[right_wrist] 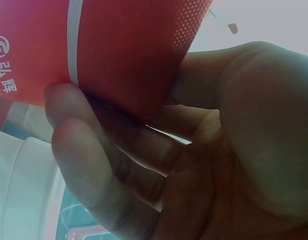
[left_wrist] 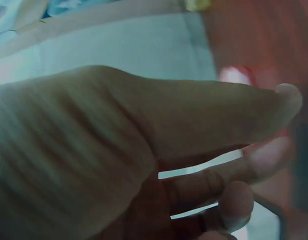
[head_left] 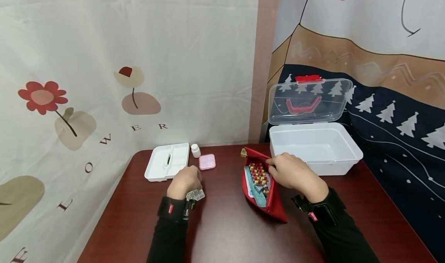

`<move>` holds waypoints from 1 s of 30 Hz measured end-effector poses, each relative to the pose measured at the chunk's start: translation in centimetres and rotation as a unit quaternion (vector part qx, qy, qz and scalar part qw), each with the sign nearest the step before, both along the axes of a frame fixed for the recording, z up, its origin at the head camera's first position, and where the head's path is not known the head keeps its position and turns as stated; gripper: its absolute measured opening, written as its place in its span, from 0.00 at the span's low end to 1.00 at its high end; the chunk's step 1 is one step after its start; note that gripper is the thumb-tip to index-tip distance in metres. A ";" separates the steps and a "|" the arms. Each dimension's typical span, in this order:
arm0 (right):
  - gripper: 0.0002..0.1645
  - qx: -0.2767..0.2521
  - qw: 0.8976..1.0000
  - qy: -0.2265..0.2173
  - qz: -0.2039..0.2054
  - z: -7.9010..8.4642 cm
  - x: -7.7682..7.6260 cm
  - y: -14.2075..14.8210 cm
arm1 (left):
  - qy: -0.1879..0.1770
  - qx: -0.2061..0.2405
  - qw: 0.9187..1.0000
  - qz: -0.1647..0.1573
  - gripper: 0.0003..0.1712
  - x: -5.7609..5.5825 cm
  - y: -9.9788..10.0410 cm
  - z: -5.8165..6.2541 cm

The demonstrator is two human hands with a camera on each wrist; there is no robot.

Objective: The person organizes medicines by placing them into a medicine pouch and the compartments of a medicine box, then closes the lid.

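Black sleeves (head_left: 168, 236) extend from the bottom of the frame over a reddish-brown table (head_left: 233, 236). Right of center, a person's right hand (head_left: 293, 172) pinches the edge of an open red pouch (head_left: 277, 201), which holds red-and-yellow capsules (head_left: 258, 173). Left of center, the left hand (head_left: 185, 181) is loosely curved, a narrow gap between thumb and forefinger, beside a silvery blister pack (head_left: 196, 195). Beyond it sit a white tray (head_left: 178, 151), a white bottle (head_left: 196, 151) and a pink case (head_left: 207, 162); at right stands a white box (head_left: 335, 169), its clear lid (head_left: 313, 118) raised.
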State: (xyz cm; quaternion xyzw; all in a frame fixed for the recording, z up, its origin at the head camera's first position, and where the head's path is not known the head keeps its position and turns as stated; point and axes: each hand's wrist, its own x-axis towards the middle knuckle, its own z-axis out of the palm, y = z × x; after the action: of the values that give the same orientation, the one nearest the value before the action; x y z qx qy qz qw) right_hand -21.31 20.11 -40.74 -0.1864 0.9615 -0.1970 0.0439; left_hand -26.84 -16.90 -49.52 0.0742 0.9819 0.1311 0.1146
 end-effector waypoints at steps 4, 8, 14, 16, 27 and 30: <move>0.20 -0.001 1.000 -0.002 -0.001 0.1 0.0 0.0 | -0.025 -0.021 0.999 0.001 0.08 -1.1 -0.8 -2.3; 0.20 0.002 1.000 -0.001 -0.001 0.1 0.0 0.0 | -0.043 -0.022 0.999 0.006 0.07 -1.6 -0.9 -3.0; 0.20 0.004 1.000 0.000 0.000 0.0 0.0 0.0 | -0.046 -0.027 0.999 0.004 0.07 -3.2 -1.9 -5.8; 0.20 0.005 1.000 -0.001 -0.001 0.0 0.0 0.0 | -0.050 -0.025 0.998 0.003 0.08 -2.7 -1.5 -4.9; 0.20 0.001 1.000 -0.001 -0.001 -0.1 0.0 0.0 | -0.037 0.041 0.998 -0.002 0.08 0.0 0.0 -0.7; 0.20 0.002 1.000 -0.002 -0.001 0.0 0.0 0.0 | -0.022 0.076 0.997 -0.017 0.10 0.4 0.2 0.1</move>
State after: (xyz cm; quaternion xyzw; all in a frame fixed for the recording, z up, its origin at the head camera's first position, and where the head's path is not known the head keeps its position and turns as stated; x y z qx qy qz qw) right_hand -21.26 20.15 -40.76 -0.1848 0.9621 -0.1954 0.0460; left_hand -26.49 -16.73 -49.41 0.0963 0.9649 0.2052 0.1326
